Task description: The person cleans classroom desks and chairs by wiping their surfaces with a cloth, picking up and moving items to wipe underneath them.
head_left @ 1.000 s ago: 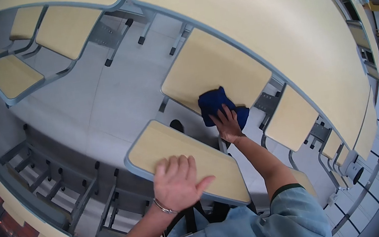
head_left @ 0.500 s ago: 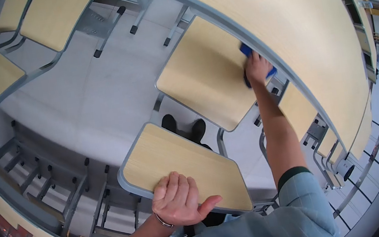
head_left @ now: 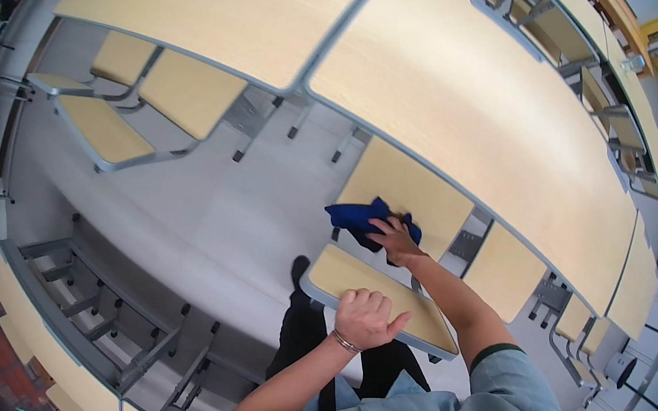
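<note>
My right hand (head_left: 397,239) is on a crumpled dark blue cloth (head_left: 355,215), pressing it against a chair's wood-coloured seat (head_left: 418,183). One end of the cloth spreads leftward past the seat's near-left edge. My left hand (head_left: 368,317) is closed over the edge of that chair's backrest (head_left: 338,271), thumb pointing right. The backrest stands between my body and the seat. Part of the seat lies hidden beneath the cloth and hand.
A long light-wood desk (head_left: 463,72) borders the far side of the seat. Another chair seat (head_left: 505,272) stands to the right, and chairs (head_left: 195,93) are at upper left. Desks with metal legs (head_left: 57,335) line the left. A dark shoe (head_left: 301,270) is on the floor.
My right hand has drawn the cloth from the seat's far edge by the desk back toward the backrest. My left hand stays on the backrest. The view has shifted, showing more desk.
</note>
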### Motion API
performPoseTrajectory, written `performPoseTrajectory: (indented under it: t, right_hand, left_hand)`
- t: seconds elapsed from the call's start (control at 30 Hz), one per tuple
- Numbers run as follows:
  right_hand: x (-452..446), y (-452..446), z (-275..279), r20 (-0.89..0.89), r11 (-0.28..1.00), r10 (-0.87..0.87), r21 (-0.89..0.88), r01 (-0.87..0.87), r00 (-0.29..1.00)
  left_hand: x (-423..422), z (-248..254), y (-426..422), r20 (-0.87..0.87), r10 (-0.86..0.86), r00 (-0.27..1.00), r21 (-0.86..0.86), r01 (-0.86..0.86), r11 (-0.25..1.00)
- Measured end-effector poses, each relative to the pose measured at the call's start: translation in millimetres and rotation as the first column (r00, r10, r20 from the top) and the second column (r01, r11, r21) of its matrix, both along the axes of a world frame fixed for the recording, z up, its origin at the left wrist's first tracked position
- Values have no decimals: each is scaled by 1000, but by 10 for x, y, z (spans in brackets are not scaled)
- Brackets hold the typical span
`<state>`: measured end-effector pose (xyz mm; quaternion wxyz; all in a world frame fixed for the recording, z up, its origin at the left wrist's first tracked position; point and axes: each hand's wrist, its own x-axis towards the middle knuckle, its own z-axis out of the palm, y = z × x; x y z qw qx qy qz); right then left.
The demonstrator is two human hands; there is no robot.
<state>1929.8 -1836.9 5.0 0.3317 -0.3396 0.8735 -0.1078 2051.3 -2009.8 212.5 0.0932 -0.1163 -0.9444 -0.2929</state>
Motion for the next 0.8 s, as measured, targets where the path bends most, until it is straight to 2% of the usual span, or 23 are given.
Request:
performPoseTrajectory:
  t: [0.03, 0.07, 0.13, 0.2, 0.23, 0.33, 0.4, 0.47, 0.53, 0.6, 0.63, 0.73, 0.8]
  right_hand:
    - [-16, 12, -78, 47, 967, -180, -173, 185, 983]
    - [-48, -65, 107, 128, 919, -320, -196, 341, 939]
    - [-143, -208, 479, 328, 733, -462, -381, 563, 824]
    - [-273, -556, 1257, 381, 586, -527, -484, 650, 759]
    - [-292, -782, 1636, 416, 496, -558, -527, 690, 718]
    - [-445, -1471, 2426, 147, 383, -654, -782, 492, 742]
    - [-640, -1980, 2667, -144, 484, -714, -809, 334, 685]
    - [-993, -2476, 2696, -378, 612, -684, -762, 209, 624]
    - [-1419, -3006, 2622, -516, 762, -593, -609, 222, 618]
    - [-1813, -3389, 2233, -569, 859, -506, -399, 321, 648]
    - [-1954, -3581, 2150, -581, 861, -503, -278, 426, 640]
    - [-2366, -3712, 2115, -654, 859, -491, -253, 446, 575]
    - [-2735, -3589, 2032, -701, 832, -515, -270, 486, 493]
  left_hand:
    - [7, -23, -4, 3, -16, 1000, 20, 16, 1000]
    - [13, 6, -21, 10, -35, 999, 45, 34, 998]
    - [5, 85, -116, 44, -105, 993, 314, 86, 946]
    - [-94, 145, -335, 5, -145, 989, 601, 113, 791]
    - [-179, 275, -590, 24, -131, 991, 590, 92, 802]
    - [-725, 459, -1512, -146, 111, 983, 514, -20, 858]
    - [-1159, 501, -2166, -23, 240, 971, 440, -205, 874]
    - [-1706, 572, -2753, -169, 337, 926, 337, -267, 903]
    - [-2240, 608, -3213, -297, 366, 882, 284, -284, 916]
    - [-2657, 547, -3513, -233, 370, 900, 260, -309, 915]
    - [-2829, 486, -3628, -197, 372, 907, 247, -321, 914]
    - [-3288, 221, -3924, -241, 326, 914, 93, -312, 945]
    - [-3531, 62, -4117, -180, 319, 931, 22, -320, 947]
